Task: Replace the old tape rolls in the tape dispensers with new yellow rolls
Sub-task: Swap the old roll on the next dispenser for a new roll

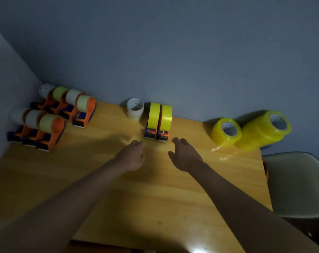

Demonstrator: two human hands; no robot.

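Two orange tape dispensers stand side by side at the table's back middle, each loaded with a yellow roll: the left one and the right one. My left hand hovers just in front of them, fingers loosely curled and holding nothing. My right hand reaches beside the right dispenser, fingers relaxed, also holding nothing. Several orange dispensers with pale old rolls are grouped at the back left. New yellow rolls lie at the back right: a single one and a stack on its side.
A stack of pale old rolls stands upright just left of the yellow-loaded dispensers, against the blue wall. The wooden table ends at the right beside a white chair. A wall closes the left side.
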